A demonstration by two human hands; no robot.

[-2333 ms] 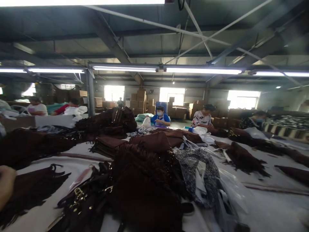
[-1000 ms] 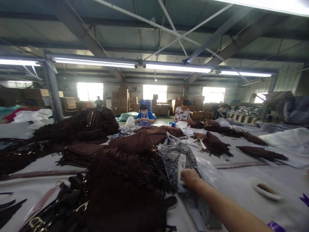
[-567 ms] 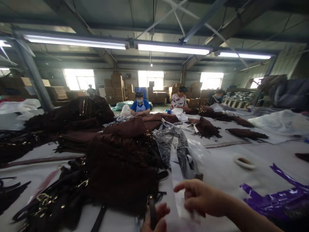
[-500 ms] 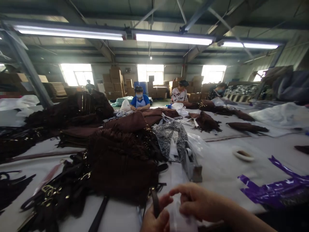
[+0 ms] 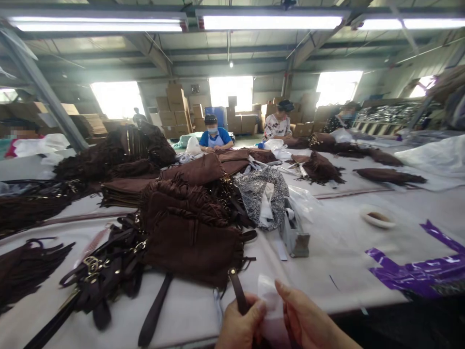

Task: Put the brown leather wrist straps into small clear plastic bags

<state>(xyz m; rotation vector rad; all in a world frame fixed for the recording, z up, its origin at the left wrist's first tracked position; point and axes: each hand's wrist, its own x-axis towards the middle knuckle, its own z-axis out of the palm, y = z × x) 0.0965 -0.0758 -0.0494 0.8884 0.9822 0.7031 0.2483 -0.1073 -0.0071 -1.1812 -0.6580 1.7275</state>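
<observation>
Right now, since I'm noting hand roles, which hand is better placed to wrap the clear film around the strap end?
Probably the right hand: it holds the clear film right beside the strap, free to move, while the left hand grips the strap end and seems to steady it.

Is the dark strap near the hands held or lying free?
Held: the left hand pinches the lower end of the strap; its upper end reaches the brown bag. The right hand holds a clear film.
</observation>
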